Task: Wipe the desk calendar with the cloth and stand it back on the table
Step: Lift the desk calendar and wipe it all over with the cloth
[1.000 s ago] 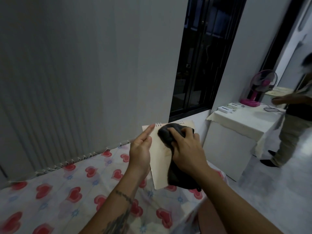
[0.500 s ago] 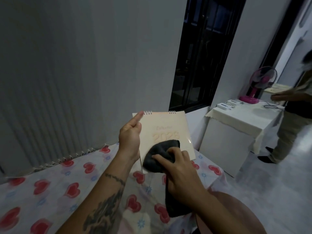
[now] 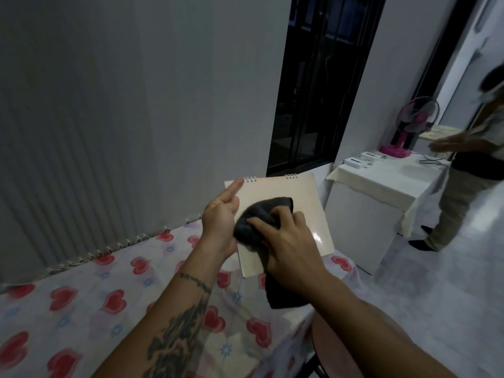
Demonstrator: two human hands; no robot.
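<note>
Since half a second ago, right hand (image 3: 289,249) has pushed the dark cloth (image 3: 261,222) up the desk calendar (image 3: 302,192), fingers clenched on it; left hand (image 3: 221,222) pinches the calendar's left edge at frame centre.

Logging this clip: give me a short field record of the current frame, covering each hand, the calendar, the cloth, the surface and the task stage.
left hand: grips the calendar's left edge, index finger along it
right hand: presses the cloth on the calendar face
desk calendar: held up above the table, spiral binding on top
cloth: dark, bunched, tail hanging below the hand
table: heart-print cover
stage: wiping; calendar not yet stood back
</note>
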